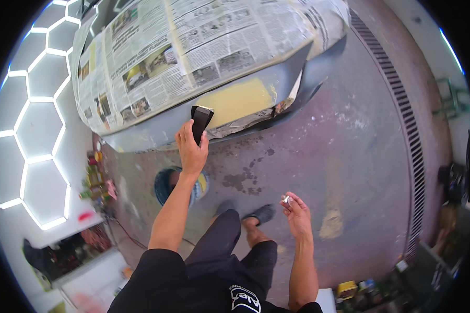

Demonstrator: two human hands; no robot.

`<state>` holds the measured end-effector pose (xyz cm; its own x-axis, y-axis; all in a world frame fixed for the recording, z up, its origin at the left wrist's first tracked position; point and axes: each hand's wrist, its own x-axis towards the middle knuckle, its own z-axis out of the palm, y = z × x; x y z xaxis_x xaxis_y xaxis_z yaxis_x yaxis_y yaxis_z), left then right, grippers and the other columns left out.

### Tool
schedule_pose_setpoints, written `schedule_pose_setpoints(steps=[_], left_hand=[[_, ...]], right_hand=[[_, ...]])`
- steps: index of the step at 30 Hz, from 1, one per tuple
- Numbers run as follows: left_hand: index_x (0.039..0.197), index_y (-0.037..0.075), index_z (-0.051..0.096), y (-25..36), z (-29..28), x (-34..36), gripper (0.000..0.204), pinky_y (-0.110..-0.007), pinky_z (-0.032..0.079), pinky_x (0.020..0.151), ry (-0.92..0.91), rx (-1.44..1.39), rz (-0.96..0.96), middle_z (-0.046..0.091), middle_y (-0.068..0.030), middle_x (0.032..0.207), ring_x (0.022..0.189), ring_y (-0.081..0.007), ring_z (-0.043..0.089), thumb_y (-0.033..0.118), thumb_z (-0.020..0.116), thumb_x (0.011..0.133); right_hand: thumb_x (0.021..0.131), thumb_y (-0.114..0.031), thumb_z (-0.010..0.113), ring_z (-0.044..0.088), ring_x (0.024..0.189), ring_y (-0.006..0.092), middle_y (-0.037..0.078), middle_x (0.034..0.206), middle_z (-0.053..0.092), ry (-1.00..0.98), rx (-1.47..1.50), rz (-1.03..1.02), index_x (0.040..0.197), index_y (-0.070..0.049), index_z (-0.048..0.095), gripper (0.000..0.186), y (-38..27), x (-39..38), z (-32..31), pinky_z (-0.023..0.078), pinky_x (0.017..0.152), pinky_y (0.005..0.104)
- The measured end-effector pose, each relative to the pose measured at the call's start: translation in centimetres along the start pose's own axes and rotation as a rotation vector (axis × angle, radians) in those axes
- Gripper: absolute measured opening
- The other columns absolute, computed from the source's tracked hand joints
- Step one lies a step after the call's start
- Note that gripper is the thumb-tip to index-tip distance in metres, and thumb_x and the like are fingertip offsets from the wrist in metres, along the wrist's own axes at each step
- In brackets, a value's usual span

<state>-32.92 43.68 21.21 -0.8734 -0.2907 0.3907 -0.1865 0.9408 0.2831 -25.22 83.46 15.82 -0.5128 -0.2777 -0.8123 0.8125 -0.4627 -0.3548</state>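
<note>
Now, a black block (202, 125) at the yellow patch (239, 101)

We hold the block in our left hand (192, 151), fingers closed about its lower end, its far end by the left edge of the patch on the grey panel (146, 127); we cannot tell whether they touch. With the fingertips of our right hand (298, 214) we pinch a small silvery object (285, 200). Newspaper (151, 62) covers the surface beyond the panel, and a blue bucket (163, 186) stands below our left wrist.
</note>
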Motion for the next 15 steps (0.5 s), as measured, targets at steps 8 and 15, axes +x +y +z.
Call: schedule_pose_setpoints(steps=[8, 15], left_hand=[[0.149, -0.004, 0.046, 9.5, 7.0, 2.2, 0.062, -0.053, 0.039, 0.113, 0.497, -0.304, -0.837, 0.056, -0.0263, 0.139, 0.129, -0.0450, 0.050, 0.020, 0.074, 0.099], [0.148, -0.010, 0.040, 23.9, 13.4, 7.6, 0.065, -0.053, 0.037, 0.113, 0.741, -0.451, -1.190, 0.049, -0.0318, 0.140, 0.128, -0.0455, 0.048, 0.020, 0.072, 0.100]], right_hand=[[0.108, -0.010, 0.065, 0.069, 0.103, 0.0189, 0.011, 0.119, 0.073, -0.303, -0.541, -0.091, 0.135, 0.002, 0.065, 0.029, -20.1, 3.0, 17.1, 0.050, 0.079, 0.0298], [0.107, -0.012, 0.065, 0.068, 0.102, 0.0189, 0.012, 0.115, 0.072, -0.595, -0.638, 0.145, 0.134, 0.002, 0.064, 0.030, -28.2, 6.0, 29.4, 0.049, 0.081, 0.0292]])
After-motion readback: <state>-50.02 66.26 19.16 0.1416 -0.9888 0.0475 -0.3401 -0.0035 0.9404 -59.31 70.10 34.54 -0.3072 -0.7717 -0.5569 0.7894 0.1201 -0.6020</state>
